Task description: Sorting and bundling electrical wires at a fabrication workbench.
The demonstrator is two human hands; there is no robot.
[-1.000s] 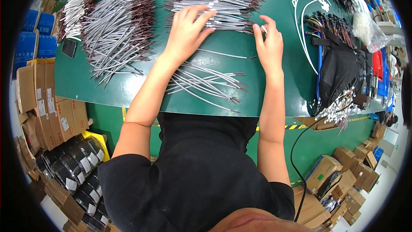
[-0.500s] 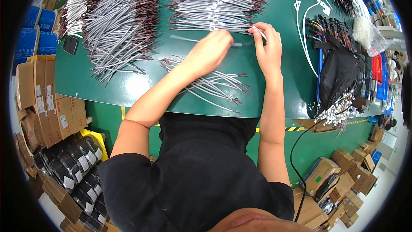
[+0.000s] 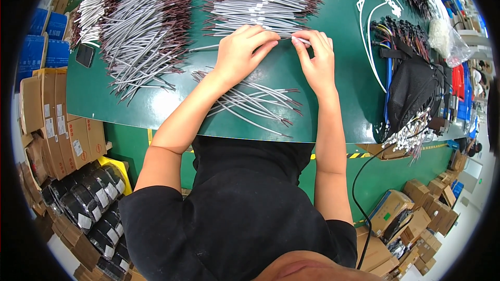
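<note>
Item: 1 grey cable (image 3: 203,48), pinched in the left hand (image 3: 245,54); long axis crosswise, dark tip pointing at the right hand (image 3: 315,54), which clasps 1 small white piece (image 3: 302,41). Hands near, not joined. I log 1 green table (image 3: 354,117): cable rows (image 3: 263,2) beyond both hands, loose cables (image 3: 245,97) on the wearer's side; cartons (image 3: 86,140) far left of them.

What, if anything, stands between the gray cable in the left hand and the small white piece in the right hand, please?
Nothing visible does: the gray cable runs through the left hand, its dark end pointing toward the right hand, which holds the small white piece.
</note>
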